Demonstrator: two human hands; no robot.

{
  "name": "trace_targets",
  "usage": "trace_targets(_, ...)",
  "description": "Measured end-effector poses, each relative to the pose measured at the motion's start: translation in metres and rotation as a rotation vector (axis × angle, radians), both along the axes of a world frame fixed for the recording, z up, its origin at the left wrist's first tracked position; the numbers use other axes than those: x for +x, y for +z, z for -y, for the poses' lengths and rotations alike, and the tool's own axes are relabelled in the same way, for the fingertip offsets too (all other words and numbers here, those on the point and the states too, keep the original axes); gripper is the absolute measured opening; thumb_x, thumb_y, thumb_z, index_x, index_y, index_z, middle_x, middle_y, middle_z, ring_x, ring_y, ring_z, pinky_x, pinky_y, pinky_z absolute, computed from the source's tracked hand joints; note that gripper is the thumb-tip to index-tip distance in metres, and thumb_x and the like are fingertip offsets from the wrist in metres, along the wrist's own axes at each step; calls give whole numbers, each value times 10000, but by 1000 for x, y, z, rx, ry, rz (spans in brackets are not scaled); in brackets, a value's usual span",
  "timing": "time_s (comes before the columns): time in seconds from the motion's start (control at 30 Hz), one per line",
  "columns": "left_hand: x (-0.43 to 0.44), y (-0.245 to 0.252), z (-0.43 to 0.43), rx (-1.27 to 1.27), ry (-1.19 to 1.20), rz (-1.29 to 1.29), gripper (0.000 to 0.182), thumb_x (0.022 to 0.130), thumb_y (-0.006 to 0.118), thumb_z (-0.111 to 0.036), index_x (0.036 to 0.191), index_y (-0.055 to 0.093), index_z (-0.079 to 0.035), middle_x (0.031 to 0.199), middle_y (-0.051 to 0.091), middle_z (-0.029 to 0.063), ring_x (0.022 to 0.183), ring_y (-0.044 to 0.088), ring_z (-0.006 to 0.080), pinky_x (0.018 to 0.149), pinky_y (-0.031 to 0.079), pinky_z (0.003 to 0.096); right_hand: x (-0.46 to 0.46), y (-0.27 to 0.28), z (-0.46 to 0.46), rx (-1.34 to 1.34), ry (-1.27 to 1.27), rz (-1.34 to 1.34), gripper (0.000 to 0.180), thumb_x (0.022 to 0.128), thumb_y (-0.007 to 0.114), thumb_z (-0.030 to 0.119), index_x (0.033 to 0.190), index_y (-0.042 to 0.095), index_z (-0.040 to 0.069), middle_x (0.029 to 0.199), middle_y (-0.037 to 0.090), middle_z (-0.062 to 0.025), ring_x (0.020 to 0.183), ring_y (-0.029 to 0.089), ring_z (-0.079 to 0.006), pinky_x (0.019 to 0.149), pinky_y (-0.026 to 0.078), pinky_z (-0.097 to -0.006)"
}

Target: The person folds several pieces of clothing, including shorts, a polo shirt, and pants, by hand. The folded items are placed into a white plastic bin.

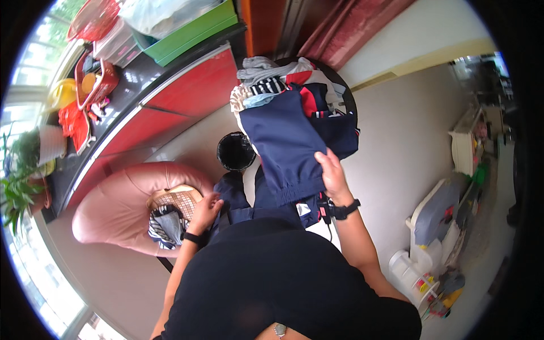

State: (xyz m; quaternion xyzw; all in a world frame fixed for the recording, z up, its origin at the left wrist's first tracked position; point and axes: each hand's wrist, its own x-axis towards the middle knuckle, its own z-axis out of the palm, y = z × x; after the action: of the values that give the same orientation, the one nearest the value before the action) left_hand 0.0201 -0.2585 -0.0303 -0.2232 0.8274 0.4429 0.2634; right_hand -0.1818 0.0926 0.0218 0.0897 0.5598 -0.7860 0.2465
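Note:
My right hand (334,176) grips the edge of a folded pair of navy trousers (284,140) beside its gathered elastic waistband. The trousers hang in front of my legs, their far end reaching over a heap of clothes (272,70) on a dark round stool or table (349,95). My left hand (206,212) hovers or rests near my left thigh, fingers loosely bent, with nothing seen in it. Next to it, a woven straw-like item (178,197) and a striped black-and-white cloth (163,225) lie on a pink padded armchair (123,204).
A black-lined waste bin (236,151) stands on the floor beyond my knees. Along the left runs a dark counter (131,85) with red fronts, bearing a red basket (97,80), a green box (191,34) and potted plants (25,187). White shelving (412,280) lies to the right.

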Motion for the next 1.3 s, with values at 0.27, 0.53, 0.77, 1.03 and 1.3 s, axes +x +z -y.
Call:
trace_targets(0.27,-149,110,-41,310,-834,-729,1064,683,921,-301,1564,358,-101,1511,408,253,1407,400,458,1157,377,496,125,148,22,83,-681,-52,446,1035,530,266,1315,580,-77,1253,661,-155,1126,655,-211,1007,497,-323)
trace_targets(0.53,-114,180,-119,936,-1573,-797,985,619,735,18,1543,415,-97,1494,479,165,1345,501,366,1112,422,459,281,169,97,149,-1012,-18,530,1039,427,282,1409,495,-91,1373,589,-194,1229,606,-265,1067,482,-362)
trace_targets(0.77,-51,168,-138,1089,-1578,-487,1057,677,775,22,1577,220,-2,1503,420,289,1407,414,462,1159,399,455,379,174,139,114,-888,-163,1208,727,914,388,1605,188,-14,1569,402,-171,1467,388,-310,1219,290,-426)
trace_targets(1.03,-13,167,-153,847,-1705,-274,1005,734,777,-29,1520,177,157,1556,296,371,1435,390,452,1190,368,432,400,170,115,379,-751,72,1085,621,956,82,1521,358,-15,1435,537,-151,1328,534,-276,1137,410,-382)
trace_targets(1.3,21,159,-162,747,-1592,-549,1046,799,733,-100,1568,58,114,1577,259,367,1442,367,476,1180,372,437,392,145,103,638,-774,-103,984,644,985,257,1423,451,-20,1319,584,-154,1192,607,-261,1017,490,-364)
